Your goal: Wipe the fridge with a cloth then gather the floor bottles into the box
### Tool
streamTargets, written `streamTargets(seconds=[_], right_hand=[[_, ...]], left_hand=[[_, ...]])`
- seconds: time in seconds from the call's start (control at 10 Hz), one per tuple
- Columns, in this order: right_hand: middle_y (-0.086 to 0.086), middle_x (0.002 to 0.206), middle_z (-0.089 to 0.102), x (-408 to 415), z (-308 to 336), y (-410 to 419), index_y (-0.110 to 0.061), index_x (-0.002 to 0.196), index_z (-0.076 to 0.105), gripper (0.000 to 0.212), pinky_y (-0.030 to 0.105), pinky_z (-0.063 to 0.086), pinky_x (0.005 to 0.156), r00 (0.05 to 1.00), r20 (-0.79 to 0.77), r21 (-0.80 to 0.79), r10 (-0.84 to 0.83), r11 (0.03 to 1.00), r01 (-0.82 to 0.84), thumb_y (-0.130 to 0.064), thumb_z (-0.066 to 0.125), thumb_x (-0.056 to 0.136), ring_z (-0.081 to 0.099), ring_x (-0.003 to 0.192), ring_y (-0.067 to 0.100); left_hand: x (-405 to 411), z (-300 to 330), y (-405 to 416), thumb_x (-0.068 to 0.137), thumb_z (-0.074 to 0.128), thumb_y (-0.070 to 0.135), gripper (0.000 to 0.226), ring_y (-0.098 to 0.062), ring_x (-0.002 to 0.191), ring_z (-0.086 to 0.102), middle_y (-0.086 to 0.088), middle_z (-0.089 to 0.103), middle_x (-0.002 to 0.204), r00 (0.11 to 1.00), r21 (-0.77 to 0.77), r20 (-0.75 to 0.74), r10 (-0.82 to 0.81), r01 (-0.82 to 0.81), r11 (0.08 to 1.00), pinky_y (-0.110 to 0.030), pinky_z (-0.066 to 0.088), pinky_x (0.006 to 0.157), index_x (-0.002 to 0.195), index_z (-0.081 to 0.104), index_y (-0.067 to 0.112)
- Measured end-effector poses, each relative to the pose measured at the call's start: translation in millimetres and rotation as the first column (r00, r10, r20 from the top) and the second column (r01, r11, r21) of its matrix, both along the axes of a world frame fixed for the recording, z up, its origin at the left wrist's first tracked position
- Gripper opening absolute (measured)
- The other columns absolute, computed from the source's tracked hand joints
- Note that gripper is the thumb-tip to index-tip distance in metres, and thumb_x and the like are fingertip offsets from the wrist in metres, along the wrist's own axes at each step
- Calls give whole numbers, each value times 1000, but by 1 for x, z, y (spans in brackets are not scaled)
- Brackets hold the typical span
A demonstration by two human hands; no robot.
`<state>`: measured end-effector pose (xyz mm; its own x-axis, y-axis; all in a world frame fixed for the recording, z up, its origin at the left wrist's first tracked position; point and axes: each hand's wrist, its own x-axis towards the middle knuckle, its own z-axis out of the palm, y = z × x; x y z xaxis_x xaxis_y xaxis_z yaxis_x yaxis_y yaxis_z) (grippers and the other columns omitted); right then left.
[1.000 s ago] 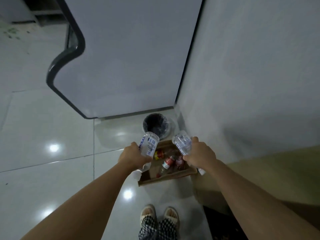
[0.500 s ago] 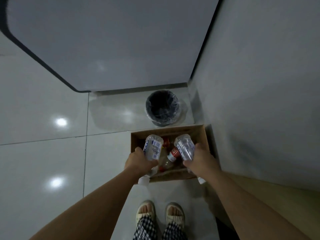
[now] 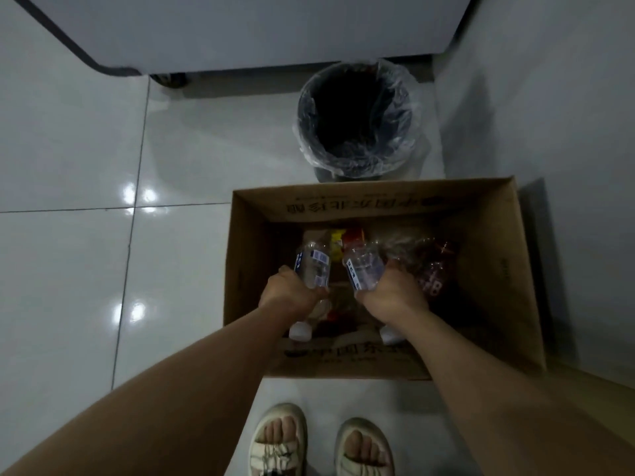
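Both forearms extended forward and downward, roughly parallel, wrists straight. Left hand (image 3: 292, 297) closed in a full wrap, fingers (image 3: 318, 293) curled round a bottle (image 3: 313, 267). Right hand (image 3: 391, 297) closed likewise round a second bottle (image 3: 364, 269). Knuckles up, hands side by side, apart.

Both arms are bare, with no sleeves, watch or rings to be seen. The left hand (image 3: 290, 295) and right hand (image 3: 391, 297) are bare too. Pale open-toed sandals (image 3: 278, 441) with wide straps are worn on the feet.
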<state>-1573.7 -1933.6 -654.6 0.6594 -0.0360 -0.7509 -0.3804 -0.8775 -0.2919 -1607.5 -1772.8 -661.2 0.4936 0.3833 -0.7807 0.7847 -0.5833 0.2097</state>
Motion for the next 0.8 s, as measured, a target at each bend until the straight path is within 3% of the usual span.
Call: streamTargets(seconds=[0.1, 0.2, 0.3, 0.4, 0.6, 0.8], right_hand=[[-2, 89, 55, -2, -21, 10, -17, 103, 51, 36, 21, 34, 50, 999, -26, -44, -23, 999, 22, -36, 71, 80, 50, 66, 14], [5, 101, 58, -3, -30, 16, -14, 125, 45, 55, 23, 41, 53, 999, -35, -77, -10, 997, 8, -37, 69, 82, 58, 78, 20], [9, 111, 58, -6, -32, 19, -13, 132, 40, 60, 33, 53, 73, 999, -40, -97, 26, 995, -30, -39, 67, 84, 62, 93, 25], [8, 109, 59, -9, -25, 17, -15, 127, 43, 56, 37, 53, 81, 992, -83, -103, 95, 989, -103, -44, 64, 84, 61, 95, 25], [0, 96, 49, -12, 16, 10, -22, 120, 51, 47, 30, 42, 75, 976, -123, -68, 178, 980, -187, -38, 69, 80, 46, 84, 17], [6, 131, 46, -10, 98, 0, -21, 135, 37, 66, 34, 41, 90, 934, -86, -17, 347, 937, -349, -39, 69, 80, 48, 118, 25]], left_hand=[[-3, -26, 2, 77, 70, 46, 70, -21, 91, 53, -12, 54, 120, 1000, 0, -27, -2, 2, 1000, -27, 42, 61, 127, 40, 8], [-5, -40, 0, 77, 69, 47, 70, -20, 89, 52, -13, 53, 121, 999, -3, -32, -13, 13, 1000, -24, 37, 54, 128, 41, 7], [-6, -45, 1, 78, 68, 47, 68, -21, 92, 53, -13, 54, 122, 999, -4, -35, -17, 17, 1000, -26, 40, 58, 127, 44, 7], [-5, -38, 3, 81, 64, 48, 63, -23, 97, 56, -13, 54, 120, 998, 1, -57, -38, 38, 999, -30, 43, 68, 126, 45, 8], [4, 7, 3, 86, 61, 36, 48, -20, 94, 57, -9, 57, 115, 987, -4, -42, -157, 157, 988, -31, 48, 75, 125, 46, 13], [21, 101, 4, 84, 62, 34, 46, -26, 103, 59, -9, 59, 114, 985, 53, 43, -169, 167, 984, -40, 52, 88, 122, 47, 13]])
